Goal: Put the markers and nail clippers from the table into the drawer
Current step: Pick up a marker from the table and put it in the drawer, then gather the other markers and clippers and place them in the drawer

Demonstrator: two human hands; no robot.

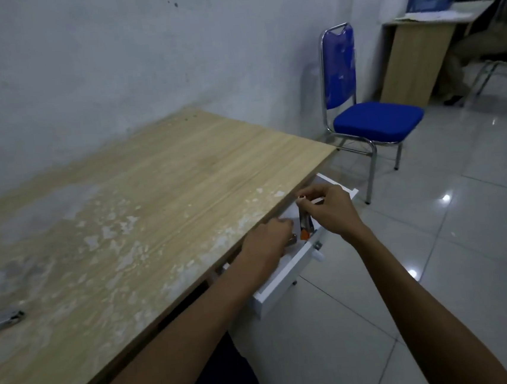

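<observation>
A white drawer (288,276) stands pulled out under the right edge of the wooden table (140,184). Both my hands are inside it. My right hand (328,208) pinches a marker (305,221) with an orange end, held over the drawer. My left hand (268,243) is curled low in the drawer beside it; its fingers are hidden, so whether they hold anything is unclear. A metal nail clipper (1,319) lies on the table at the far left edge.
A blue chair (375,121) with a chrome frame stands past the table's right end. Farther back right is a second desk (418,52) with papers, and a seated person behind it. The floor is glossy white tile.
</observation>
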